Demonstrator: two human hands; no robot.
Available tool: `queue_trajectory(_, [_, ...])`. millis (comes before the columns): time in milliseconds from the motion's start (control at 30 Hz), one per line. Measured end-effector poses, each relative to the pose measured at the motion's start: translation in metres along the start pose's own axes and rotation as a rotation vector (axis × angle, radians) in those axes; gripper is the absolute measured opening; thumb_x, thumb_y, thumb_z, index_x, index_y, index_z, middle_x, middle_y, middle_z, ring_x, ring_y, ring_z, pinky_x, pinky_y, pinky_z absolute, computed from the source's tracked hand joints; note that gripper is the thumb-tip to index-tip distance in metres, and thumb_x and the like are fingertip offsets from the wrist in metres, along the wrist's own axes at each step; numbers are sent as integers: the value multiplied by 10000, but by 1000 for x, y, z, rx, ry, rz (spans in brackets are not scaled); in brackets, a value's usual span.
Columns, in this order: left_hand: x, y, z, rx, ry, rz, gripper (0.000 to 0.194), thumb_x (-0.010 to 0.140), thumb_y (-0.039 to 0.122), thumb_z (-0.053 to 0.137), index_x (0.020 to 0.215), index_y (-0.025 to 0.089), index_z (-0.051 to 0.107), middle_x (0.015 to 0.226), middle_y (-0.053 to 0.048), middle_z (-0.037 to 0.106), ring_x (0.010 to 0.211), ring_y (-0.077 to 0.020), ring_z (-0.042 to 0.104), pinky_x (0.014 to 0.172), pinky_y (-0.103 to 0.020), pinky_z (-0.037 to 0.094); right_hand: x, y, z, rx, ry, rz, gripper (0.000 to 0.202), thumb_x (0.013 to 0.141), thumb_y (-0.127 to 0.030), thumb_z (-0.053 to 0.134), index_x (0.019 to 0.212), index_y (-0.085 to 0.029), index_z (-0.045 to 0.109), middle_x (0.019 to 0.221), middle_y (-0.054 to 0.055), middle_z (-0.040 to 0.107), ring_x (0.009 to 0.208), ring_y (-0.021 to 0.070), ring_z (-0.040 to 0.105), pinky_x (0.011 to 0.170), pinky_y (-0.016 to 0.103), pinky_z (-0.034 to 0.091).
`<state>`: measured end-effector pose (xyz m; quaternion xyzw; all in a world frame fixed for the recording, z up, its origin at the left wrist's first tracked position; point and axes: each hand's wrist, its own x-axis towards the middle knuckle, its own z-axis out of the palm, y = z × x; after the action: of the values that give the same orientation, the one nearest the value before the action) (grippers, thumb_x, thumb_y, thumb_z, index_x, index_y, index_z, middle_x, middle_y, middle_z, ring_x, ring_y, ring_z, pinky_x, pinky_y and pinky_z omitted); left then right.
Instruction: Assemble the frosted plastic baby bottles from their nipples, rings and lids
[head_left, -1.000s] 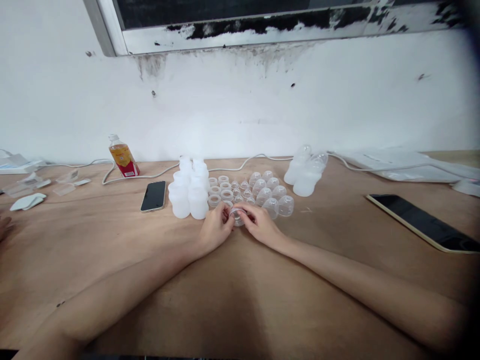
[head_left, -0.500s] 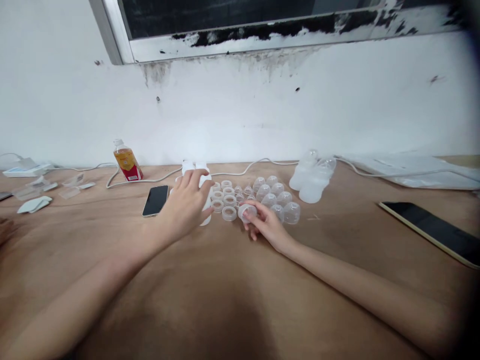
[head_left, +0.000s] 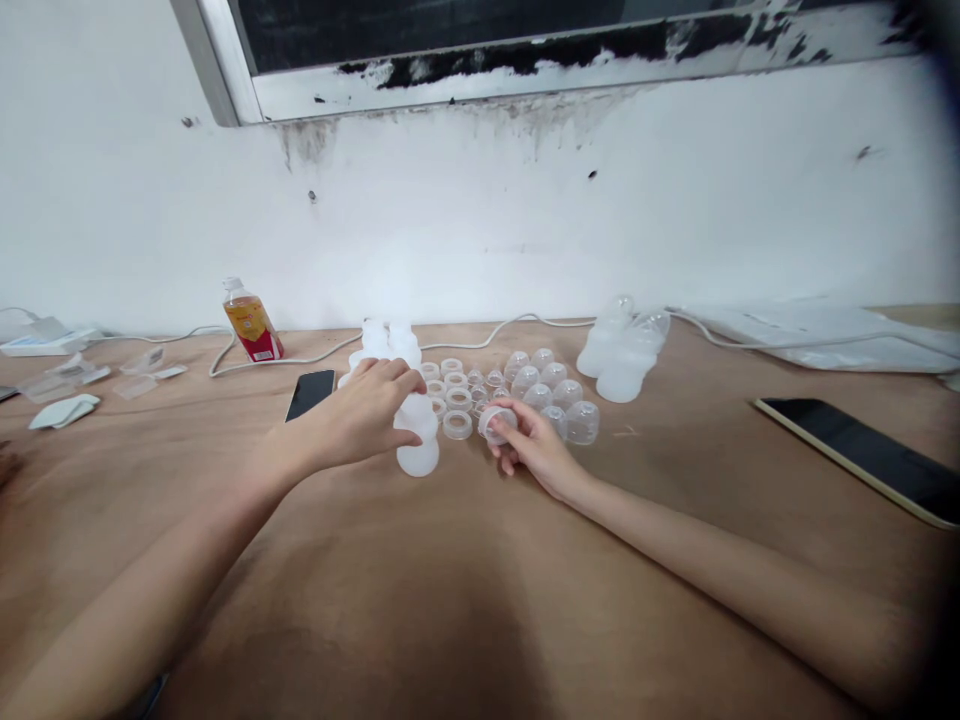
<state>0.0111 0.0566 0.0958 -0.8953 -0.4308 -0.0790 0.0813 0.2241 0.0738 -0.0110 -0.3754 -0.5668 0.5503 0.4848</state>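
My left hand (head_left: pixel 375 408) has its fingers and thumb around a frosted white bottle (head_left: pixel 418 432) at the near end of a group of white bottles (head_left: pixel 391 343). My right hand (head_left: pixel 536 445) holds a translucent ring-shaped cap (head_left: pixel 497 425) between thumb and fingers, just above the table. Between the hands lie rows of translucent rings (head_left: pixel 457 425) and small clear nipple-like parts (head_left: pixel 476 378). Clear domed covers (head_left: pixel 582 422) stand in rows behind and right of my right hand. Farther right, several bottles with clear covers (head_left: pixel 621 370) stand together.
A drink bottle (head_left: pixel 253 322) and a dark phone (head_left: pixel 309 392) are at the left, with a white cable (head_left: pixel 510 330) along the wall. Clear pieces and white pads (head_left: pixel 64 412) lie far left, near part of another person's hand (head_left: pixel 7 465). A larger phone (head_left: pixel 862 455) lies right.
My left hand has come down and slightly nearer, its fingers now around a white bottle that has shifted toward me. My right hand holds the cap in nearly the same place.
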Motion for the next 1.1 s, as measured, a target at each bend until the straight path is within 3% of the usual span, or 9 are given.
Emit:
queue_trajectory(133, [4,14,26,-384,90,-30,383,659,282,589,991,175,430,1024,-61,469,864,-183,508,731,-309,435,1,-2,-1,136,-3,48,270,732,-397,526,924,-219,463,718,-15,508,527,89,515,310,148,366])
queue_trajectory(233, [5,27,65,-669,295,-144,439,696,273,544,1076,189,339,1034,-57,489,904,-173,512,731,-292,448,2,-3,-2,246,9,84,275,763,-445,448,918,-218,456,709,-9,519,505,96,516,305,160,358])
queue_trajectory(300, [3,34,89,-769,441,-194,537,722,263,520,1178,193,246,1172,-91,421,1032,-190,462,820,-313,416,3,-3,-3,290,21,92,267,767,-446,437,903,-216,457,693,-10,524,497,99,514,307,167,361])
queue_trajectory(400, [1,38,107,-847,440,-204,637,694,274,569,1211,193,206,1215,-105,402,1083,-208,436,842,-325,409,2,-3,-2,296,-5,79,221,763,-391,475,898,-217,467,701,-10,542,517,102,525,333,171,373])
queue_trajectory(567, [1,34,100,-864,331,-209,450,699,359,574,1067,177,388,1047,-69,540,933,-193,530,801,-328,435,-1,-8,0,347,-26,-2,264,750,-307,524,997,-247,453,770,-7,569,681,126,580,537,233,459])
queue_trajectory(800, [0,35,89,-665,359,-108,492,761,331,508,1204,204,336,1171,-77,466,1068,-206,448,887,-347,378,-3,-9,-1,290,-3,-56,441,725,-332,540,1141,-289,401,915,11,552,844,153,562,740,341,459])
queue_trajectory(900, [-3,34,92,-566,337,-126,560,736,329,535,1232,210,303,1095,-73,497,995,-196,491,855,-345,397,-3,-7,-1,222,46,-93,380,720,-345,545,1074,-261,437,939,22,545,871,153,544,775,336,444])
queue_trajectory(1000, [-4,32,95,-568,339,-163,475,712,369,554,1119,182,397,1007,-60,545,922,-191,522,786,-323,428,-4,-9,-4,156,70,-167,274,705,-311,572,939,-261,438,920,3,540,842,135,545,773,305,438])
queue_trajectory(1100, [-4,31,93,-589,333,-125,338,729,378,531,995,181,465,955,-47,574,875,-182,536,759,-307,429,-6,-15,-10,33,-83,-232,283,680,-250,608,891,-265,419,1003,-3,507,839,125,552,782,298,432])
